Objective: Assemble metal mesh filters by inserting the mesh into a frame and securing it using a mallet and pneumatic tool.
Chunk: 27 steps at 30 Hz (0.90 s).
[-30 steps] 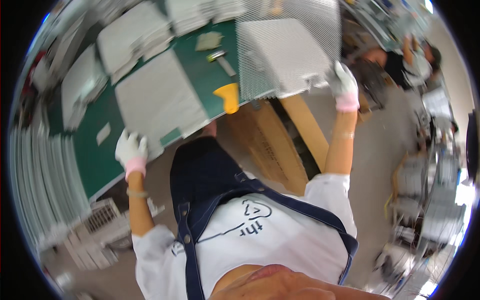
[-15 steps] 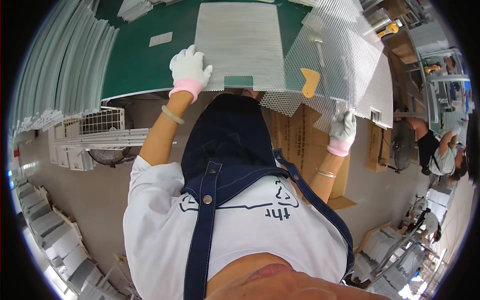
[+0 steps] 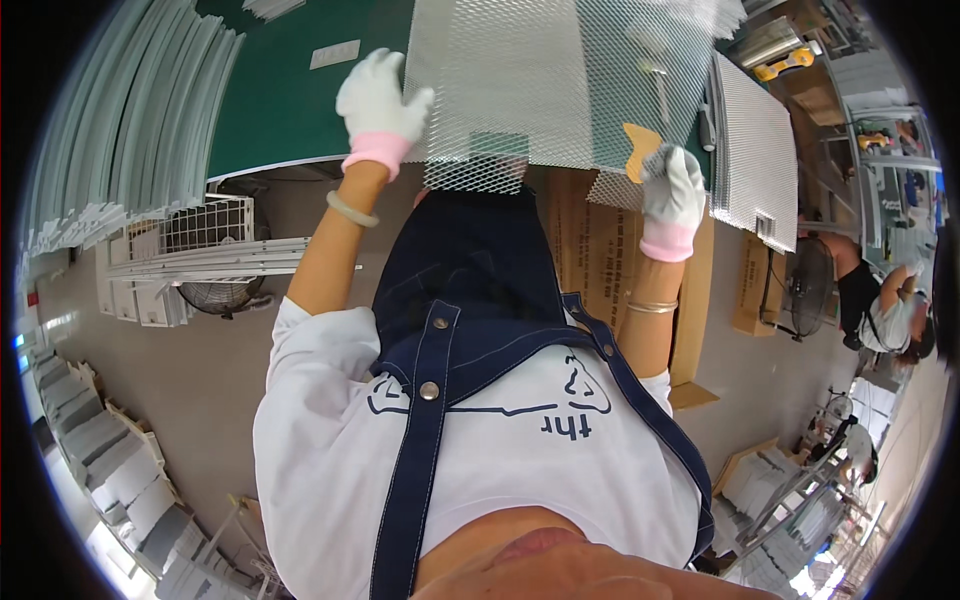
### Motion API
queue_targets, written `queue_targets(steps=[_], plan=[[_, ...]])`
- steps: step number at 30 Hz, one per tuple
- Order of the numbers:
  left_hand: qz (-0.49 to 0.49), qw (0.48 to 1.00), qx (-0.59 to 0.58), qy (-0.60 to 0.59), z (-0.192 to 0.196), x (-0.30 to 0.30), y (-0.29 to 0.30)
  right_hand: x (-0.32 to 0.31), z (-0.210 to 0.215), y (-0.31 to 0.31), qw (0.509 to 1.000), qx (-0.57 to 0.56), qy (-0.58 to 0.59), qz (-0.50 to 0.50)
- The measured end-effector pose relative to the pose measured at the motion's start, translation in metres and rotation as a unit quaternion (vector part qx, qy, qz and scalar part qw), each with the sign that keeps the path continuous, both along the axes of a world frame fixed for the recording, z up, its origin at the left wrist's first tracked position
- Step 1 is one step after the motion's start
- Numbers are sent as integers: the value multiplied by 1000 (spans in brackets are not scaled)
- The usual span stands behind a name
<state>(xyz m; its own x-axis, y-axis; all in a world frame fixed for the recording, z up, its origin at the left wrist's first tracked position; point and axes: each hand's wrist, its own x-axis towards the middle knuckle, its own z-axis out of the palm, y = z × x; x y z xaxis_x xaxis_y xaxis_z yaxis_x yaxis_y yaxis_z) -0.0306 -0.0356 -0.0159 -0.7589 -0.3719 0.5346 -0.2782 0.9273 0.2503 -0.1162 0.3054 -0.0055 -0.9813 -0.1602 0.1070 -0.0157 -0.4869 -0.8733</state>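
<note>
I'm laying the mesh sheet [image 3: 560, 80] on the green table [image 3: 270, 110]: left hand [image 3: 380, 100] fingers spread flat on it, right hand [image 3: 670, 190] pinching its near edge. Squaring it looks next.

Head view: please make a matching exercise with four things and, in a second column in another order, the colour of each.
Things:
1. mesh sheet
2. table mat
3. apron
4. glove cuffs

Colours:
A. dark blue
B. pink
C. white
D. green

Pairs: 1-C, 2-D, 3-A, 4-B. The left hand and the right hand both rest on the mesh sheet.
</note>
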Motion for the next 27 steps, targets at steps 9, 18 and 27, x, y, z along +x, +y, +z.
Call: queue_targets(steps=[9,18,27], plan=[[-102,822,560,17,37,42,20,-7,22,-62,972,235,12,-4],[17,919,380,-102,15,23,12,-28,5,-73,831,537,147,-1],[40,939,304,-153,0,17,8,-32,-9,-74,848,515,125,4]])
